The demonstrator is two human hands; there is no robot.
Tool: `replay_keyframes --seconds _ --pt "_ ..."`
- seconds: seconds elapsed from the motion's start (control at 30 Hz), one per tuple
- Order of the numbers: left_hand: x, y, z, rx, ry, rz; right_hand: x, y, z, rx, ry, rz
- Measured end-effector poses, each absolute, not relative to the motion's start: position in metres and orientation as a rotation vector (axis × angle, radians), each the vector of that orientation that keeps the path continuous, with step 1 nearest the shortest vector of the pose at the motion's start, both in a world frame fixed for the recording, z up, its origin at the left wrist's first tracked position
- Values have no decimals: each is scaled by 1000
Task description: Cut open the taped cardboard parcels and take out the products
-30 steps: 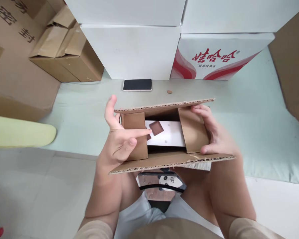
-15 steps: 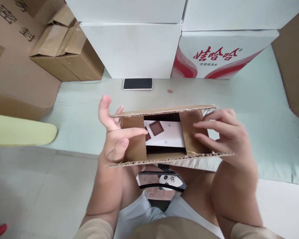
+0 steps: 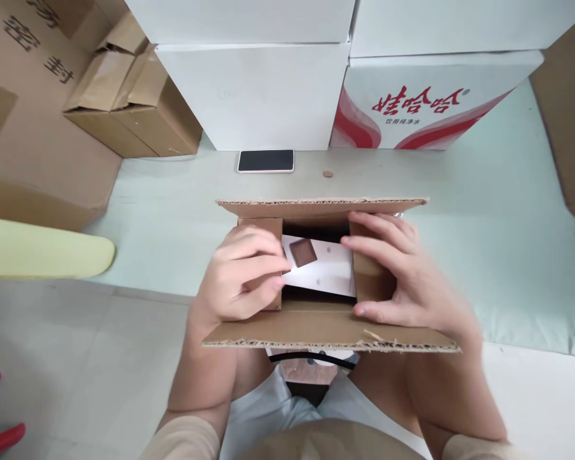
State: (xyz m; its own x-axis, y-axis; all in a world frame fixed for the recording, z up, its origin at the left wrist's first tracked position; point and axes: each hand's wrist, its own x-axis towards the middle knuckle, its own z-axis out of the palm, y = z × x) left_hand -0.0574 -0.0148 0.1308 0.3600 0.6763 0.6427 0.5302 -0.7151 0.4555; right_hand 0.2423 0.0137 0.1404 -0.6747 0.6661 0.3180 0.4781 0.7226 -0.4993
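Observation:
An open cardboard box (image 3: 326,327) stands in front of me, its long flaps spread outward and its short flaps folded inward. Inside lies a white item (image 3: 333,262) with a brown square printed on it. My left hand (image 3: 244,275) is over the left short flap, fingers bent, thumb and index finger apart near the left end of the white item. My right hand (image 3: 402,275) rests on the right short flap with its fingers and thumb spread, fingertips at the flap's inner edge.
A phone (image 3: 266,161) and a small brown object (image 3: 328,174) lie behind the box. White cartons (image 3: 253,96) stand at the back, brown cartons (image 3: 158,121) at the back left. A yellow-green rounded object (image 3: 43,249) is at the left.
Both hands have moved inward over the short flaps. The front and back long flaps have swung further outward. My left fingers, earlier stretched up, are now bent.

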Motion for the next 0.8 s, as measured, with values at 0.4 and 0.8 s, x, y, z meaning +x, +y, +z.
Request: replay_keyframes --seconds 0.4,0.8 --pt "-63 -12 132 2143 1160 1485 248 12 147 -838 -2271 491" --pt "-72 -22 131 1996 1103 1680 286 -2 208 -1057 -2603 -82"
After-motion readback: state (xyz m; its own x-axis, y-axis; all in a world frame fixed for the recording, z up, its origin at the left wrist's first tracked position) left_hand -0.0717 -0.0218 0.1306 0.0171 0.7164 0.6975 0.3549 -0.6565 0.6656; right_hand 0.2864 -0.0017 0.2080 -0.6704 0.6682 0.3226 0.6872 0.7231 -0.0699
